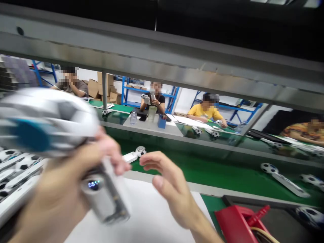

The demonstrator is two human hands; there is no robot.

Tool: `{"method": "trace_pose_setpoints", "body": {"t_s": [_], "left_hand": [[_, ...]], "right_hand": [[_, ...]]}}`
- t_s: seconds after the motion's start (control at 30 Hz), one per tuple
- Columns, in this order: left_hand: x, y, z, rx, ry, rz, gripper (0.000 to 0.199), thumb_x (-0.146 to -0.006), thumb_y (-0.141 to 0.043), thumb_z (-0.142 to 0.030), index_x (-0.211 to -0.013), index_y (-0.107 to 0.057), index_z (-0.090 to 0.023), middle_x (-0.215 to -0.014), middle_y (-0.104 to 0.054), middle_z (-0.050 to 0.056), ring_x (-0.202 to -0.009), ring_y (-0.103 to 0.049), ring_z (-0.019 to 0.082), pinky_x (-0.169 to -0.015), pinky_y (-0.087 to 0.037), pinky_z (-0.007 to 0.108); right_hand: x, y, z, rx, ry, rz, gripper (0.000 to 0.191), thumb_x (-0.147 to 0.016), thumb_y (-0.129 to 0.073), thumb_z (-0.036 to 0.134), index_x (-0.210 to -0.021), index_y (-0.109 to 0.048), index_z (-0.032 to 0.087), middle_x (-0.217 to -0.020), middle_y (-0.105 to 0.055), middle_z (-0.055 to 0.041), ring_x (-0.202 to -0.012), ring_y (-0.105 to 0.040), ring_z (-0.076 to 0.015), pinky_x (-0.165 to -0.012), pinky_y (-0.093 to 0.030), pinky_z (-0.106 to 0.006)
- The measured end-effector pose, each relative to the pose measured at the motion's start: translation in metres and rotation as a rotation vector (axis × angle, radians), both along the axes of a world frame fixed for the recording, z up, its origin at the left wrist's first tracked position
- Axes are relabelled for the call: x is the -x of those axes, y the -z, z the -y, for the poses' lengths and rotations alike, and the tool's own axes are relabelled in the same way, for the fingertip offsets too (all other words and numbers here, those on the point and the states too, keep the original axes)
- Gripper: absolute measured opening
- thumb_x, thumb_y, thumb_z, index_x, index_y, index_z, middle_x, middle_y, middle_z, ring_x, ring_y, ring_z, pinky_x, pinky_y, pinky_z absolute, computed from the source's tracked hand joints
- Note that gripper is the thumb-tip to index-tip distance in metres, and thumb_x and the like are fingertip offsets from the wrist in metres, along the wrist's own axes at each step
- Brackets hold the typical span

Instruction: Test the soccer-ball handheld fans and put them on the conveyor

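Observation:
My left hand (63,182) is closed around a football-patterned device that looks like a handheld fan (68,118). Its big white round head, with grey patches and a blue disc, is blurred and close to the camera. Below the fingers its white handle end shows a lit digital display and an open slot-like cavity. My right hand (172,189) is apart from it, fingers loosely bent and spread, with nothing in them. A sheet of white paper (144,206) lies beneath both hands.
More football-patterned fans (22,165) lie in rows at the left. Others sit on the green belt (202,175) ahead. A red box (233,222) with a red pen stands beside a black tray (283,219). A metal beam (162,57) crosses above; several people sit opposite.

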State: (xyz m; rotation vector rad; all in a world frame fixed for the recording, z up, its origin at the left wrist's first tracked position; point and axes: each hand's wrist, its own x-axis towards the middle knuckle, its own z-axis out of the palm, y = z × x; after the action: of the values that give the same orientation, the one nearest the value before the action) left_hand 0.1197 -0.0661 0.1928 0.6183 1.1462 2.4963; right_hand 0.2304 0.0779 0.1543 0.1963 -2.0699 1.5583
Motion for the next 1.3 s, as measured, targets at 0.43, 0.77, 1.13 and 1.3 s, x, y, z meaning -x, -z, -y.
{"method": "trace_pose_setpoints", "body": {"t_s": [0.43, 0.77, 1.13, 1.3], "left_hand": [[0.006, 0.02, -0.036, 0.294, 0.124, -0.081, 0.025, -0.072, -0.077, -0.028, -0.066, -0.056, -0.016, -0.063, -0.056, -0.001, -0.058, -0.056, 0.012, -0.055, -0.045, 0.024], [0.011, 0.03, -0.044, 0.279, 0.17, 0.02, 0.024, -0.07, -0.076, -0.027, -0.068, -0.055, -0.016, -0.066, -0.057, -0.001, -0.058, -0.056, 0.012, -0.057, -0.047, 0.024], [0.011, 0.03, -0.047, 0.316, 0.128, 0.017, 0.026, -0.065, -0.078, -0.027, -0.064, -0.055, -0.015, -0.06, -0.058, -0.001, -0.054, -0.056, 0.012, -0.053, -0.047, 0.024], [0.015, 0.029, -0.047, 0.314, 0.141, 0.034, 0.024, -0.066, -0.077, -0.024, -0.062, -0.054, -0.015, -0.058, -0.056, -0.001, -0.052, -0.055, 0.012, -0.051, -0.046, 0.023]], "right_hand": [[0.012, 0.021, 0.017, 0.162, -0.135, 0.266, 0.046, -0.1, -0.05, 0.04, -0.143, -0.039, 0.028, -0.136, -0.052, -0.0081, -0.117, -0.055, -0.0218, -0.098, -0.049, -0.037], [0.018, 0.028, 0.013, 0.227, -0.173, 0.319, 0.047, -0.099, -0.051, 0.041, -0.142, -0.038, 0.026, -0.135, -0.052, -0.0086, -0.116, -0.055, -0.0215, -0.094, -0.051, -0.035], [0.023, 0.033, 0.01, 0.247, -0.22, 0.301, 0.048, -0.102, -0.048, 0.036, -0.146, -0.03, 0.031, -0.142, -0.046, -0.0036, -0.134, -0.04, -0.016, -0.108, -0.042, -0.032], [0.024, 0.033, 0.008, 0.296, -0.301, 0.293, 0.055, -0.1, -0.054, 0.033, -0.148, -0.027, 0.029, -0.152, -0.036, -0.0066, -0.135, -0.043, -0.0182, -0.11, -0.042, -0.035]]}}
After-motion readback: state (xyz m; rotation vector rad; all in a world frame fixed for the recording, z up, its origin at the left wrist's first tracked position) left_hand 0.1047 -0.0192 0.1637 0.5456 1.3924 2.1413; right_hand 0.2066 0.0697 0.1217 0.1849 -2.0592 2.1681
